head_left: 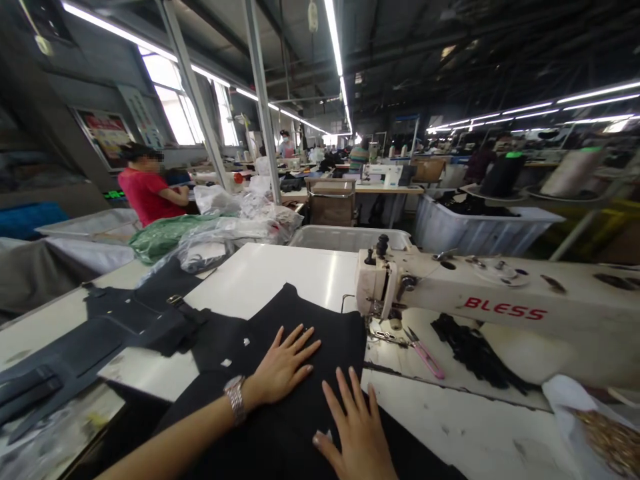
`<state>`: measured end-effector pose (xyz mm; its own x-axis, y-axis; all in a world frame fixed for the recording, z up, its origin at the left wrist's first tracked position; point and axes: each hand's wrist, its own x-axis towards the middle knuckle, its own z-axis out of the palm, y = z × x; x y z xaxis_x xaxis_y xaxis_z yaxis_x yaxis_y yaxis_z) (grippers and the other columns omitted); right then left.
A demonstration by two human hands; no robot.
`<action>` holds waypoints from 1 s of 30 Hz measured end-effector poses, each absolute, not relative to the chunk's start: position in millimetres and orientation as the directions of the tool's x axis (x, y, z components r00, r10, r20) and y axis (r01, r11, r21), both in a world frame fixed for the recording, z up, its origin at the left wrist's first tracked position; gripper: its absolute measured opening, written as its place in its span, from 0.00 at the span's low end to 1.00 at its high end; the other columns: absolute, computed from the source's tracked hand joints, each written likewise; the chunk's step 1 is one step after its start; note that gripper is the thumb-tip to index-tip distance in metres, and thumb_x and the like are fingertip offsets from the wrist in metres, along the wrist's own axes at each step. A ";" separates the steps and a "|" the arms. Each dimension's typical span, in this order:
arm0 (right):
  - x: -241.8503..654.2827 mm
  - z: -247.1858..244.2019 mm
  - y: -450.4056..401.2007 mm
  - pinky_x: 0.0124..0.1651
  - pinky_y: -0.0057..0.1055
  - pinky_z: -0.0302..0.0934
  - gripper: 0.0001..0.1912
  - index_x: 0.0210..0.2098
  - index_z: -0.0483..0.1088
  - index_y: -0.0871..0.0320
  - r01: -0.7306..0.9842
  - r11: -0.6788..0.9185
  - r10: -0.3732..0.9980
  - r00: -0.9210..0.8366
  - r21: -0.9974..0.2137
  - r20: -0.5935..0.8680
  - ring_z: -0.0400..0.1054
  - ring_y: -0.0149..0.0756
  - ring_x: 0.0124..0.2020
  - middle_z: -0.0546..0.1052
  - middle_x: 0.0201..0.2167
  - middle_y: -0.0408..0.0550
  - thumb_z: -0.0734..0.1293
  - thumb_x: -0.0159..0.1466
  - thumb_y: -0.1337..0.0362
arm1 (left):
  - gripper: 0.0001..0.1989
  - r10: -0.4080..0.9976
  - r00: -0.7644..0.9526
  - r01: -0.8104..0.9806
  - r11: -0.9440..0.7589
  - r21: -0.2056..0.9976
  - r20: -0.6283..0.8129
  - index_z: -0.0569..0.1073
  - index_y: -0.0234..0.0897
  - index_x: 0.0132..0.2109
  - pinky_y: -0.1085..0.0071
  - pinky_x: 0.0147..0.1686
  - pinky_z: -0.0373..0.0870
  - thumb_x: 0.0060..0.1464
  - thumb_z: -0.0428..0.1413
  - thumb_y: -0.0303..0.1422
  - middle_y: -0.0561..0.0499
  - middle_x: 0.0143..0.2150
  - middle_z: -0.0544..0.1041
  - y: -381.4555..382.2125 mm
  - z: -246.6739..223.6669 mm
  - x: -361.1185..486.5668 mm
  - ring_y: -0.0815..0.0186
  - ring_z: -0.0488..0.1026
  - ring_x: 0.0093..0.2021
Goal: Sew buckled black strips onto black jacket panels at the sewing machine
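A black fabric panel [310, 310] lies across the white table in front of me, with a few small white marks on it. My left hand [286, 365], a metal watch on its wrist, rests flat on the panel with fingers spread. Lower and to the right, my right hand [356, 423] also lies palm down on the cloth, fingers stretched out. Just beyond the panel's right edge stands a white sewing machine [450, 287] marked BLESS. Pink-handled snips [425, 353] lie on its bed, beside a bunch of black strips [483, 353].
Dark garment pieces with buckles [145, 320] cover the table's left side. Plastic-wrapped bundles [225, 233] sit behind them. A white bin [350, 237] adjoins the table's far edge. At bottom right is a bag of brass-coloured bits [610, 433]. A person in red [145, 190] stands at the left.
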<state>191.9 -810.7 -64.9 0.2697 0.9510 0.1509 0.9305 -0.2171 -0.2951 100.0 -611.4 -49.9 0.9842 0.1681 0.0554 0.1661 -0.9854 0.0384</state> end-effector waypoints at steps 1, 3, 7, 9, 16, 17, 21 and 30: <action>195.3 -64.8 -810.9 0.52 0.60 0.44 0.32 0.58 0.50 0.51 0.925 -0.217 0.962 0.257 -0.311 0.094 0.40 0.58 0.58 0.49 0.59 0.56 0.60 0.57 0.51 | 0.23 0.191 0.979 0.189 -0.981 0.028 0.072 0.43 0.50 0.60 0.45 0.53 0.45 0.59 0.37 0.40 0.51 0.63 0.45 -623.2 -50.8 97.8 0.55 0.44 0.61; 204.4 -60.4 -816.5 0.53 0.59 0.41 0.33 0.59 0.47 0.48 0.919 -0.184 0.977 0.209 -0.348 0.035 0.37 0.55 0.59 0.45 0.60 0.52 0.58 0.57 0.47 | 0.23 0.246 0.964 0.247 -0.969 0.009 0.103 0.42 0.49 0.60 0.44 0.52 0.47 0.59 0.38 0.40 0.50 0.63 0.46 -640.6 -53.1 95.8 0.54 0.44 0.61; 224.0 -45.8 -832.0 0.57 0.55 0.38 0.30 0.58 0.46 0.42 0.913 -0.130 0.991 0.137 -0.387 -0.009 0.33 0.49 0.61 0.43 0.61 0.44 0.57 0.58 0.47 | 0.24 0.341 0.927 0.348 -0.937 -0.018 0.156 0.45 0.50 0.60 0.43 0.51 0.48 0.58 0.40 0.39 0.48 0.63 0.46 -660.0 -61.3 96.6 0.51 0.45 0.61; 231.1 -41.8 -836.5 0.57 0.53 0.36 0.30 0.58 0.45 0.42 0.914 -0.097 0.995 0.095 -0.393 -0.024 0.32 0.47 0.61 0.43 0.62 0.43 0.57 0.59 0.48 | 0.24 0.379 0.907 0.389 -0.921 -0.024 0.182 0.46 0.49 0.60 0.42 0.51 0.47 0.57 0.42 0.38 0.47 0.63 0.47 -668.1 -65.2 96.6 0.49 0.44 0.60; 242.8 -36.9 -845.8 0.57 0.53 0.36 0.33 0.58 0.47 0.45 0.901 0.001 1.000 -0.006 -0.434 -0.011 0.33 0.47 0.61 0.45 0.61 0.46 0.57 0.56 0.44 | 0.25 0.491 0.851 0.498 -0.867 0.010 0.186 0.50 0.48 0.59 0.40 0.49 0.46 0.55 0.44 0.38 0.43 0.62 0.49 -700.4 -64.7 99.3 0.46 0.45 0.60; 244.0 -35.4 -847.8 0.57 0.53 0.36 0.33 0.58 0.48 0.45 0.899 0.012 1.000 -0.015 -0.439 -0.005 0.34 0.47 0.61 0.46 0.61 0.46 0.58 0.56 0.44 | 0.25 0.505 0.843 0.511 -0.860 0.021 0.183 0.50 0.48 0.59 0.39 0.49 0.45 0.55 0.45 0.38 0.42 0.62 0.50 -706.2 -64.3 100.3 0.45 0.44 0.60; 248.0 -29.9 -855.5 0.58 0.52 0.36 0.34 0.58 0.49 0.47 0.892 0.042 0.998 -0.058 -0.451 -0.021 0.34 0.46 0.61 0.47 0.61 0.47 0.59 0.55 0.44 | 0.27 0.539 0.827 0.536 -0.842 0.063 0.159 0.52 0.48 0.59 0.37 0.47 0.43 0.52 0.48 0.37 0.40 0.61 0.50 -728.1 -64.9 100.9 0.42 0.44 0.59; 252.6 -27.9 -858.9 0.58 0.51 0.36 0.35 0.58 0.49 0.47 0.893 0.062 0.996 -0.085 -0.446 -0.031 0.34 0.45 0.61 0.48 0.60 0.46 0.61 0.54 0.45 | 0.27 0.557 0.820 0.550 -0.830 0.086 0.133 0.56 0.46 0.58 0.36 0.46 0.44 0.49 0.50 0.37 0.38 0.60 0.51 -740.3 -68.5 98.9 0.40 0.45 0.59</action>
<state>252.6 -858.9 -27.9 -0.0848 0.9959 -0.0313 0.8931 0.0620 -0.4457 98.9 -740.3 -68.5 0.8198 0.5571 0.1325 0.5504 -0.8305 0.0861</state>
